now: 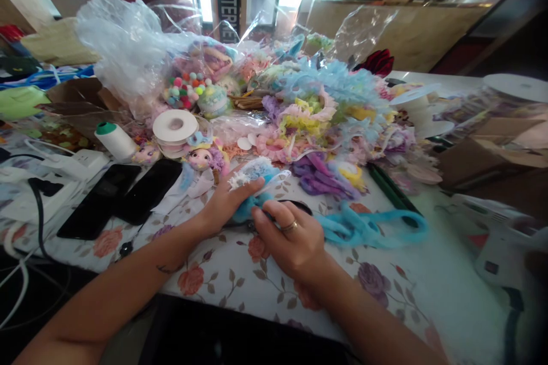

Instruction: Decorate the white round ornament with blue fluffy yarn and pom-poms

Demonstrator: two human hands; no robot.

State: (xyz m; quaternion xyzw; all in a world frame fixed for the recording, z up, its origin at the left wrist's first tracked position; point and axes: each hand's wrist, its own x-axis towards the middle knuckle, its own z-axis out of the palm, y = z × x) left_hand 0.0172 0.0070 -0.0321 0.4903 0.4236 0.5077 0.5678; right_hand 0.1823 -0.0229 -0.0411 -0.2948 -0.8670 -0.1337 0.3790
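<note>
My left hand (226, 201) lies on the floral tablecloth (240, 274) and pinches a small blue fuzzy craft piece (252, 179) with white lace on top. My right hand (291, 234), with a ring on one finger, closes on the same piece from the near side, fingers curled over its blue fluff. A long turquoise fuzzy cord (368, 228) trails off to the right of my right hand. A dark object partly shows under the fingers; I cannot make it out.
A heap of pastel lace trims and ribbons (325, 114) fills the table's middle. Plastic bags (124, 45), pom-poms (188, 88), a white tape roll (174, 125), a thread spool (113, 140), two black phones (124, 194), a power strip (81, 162) lie left. Cardboard box (492, 154) right.
</note>
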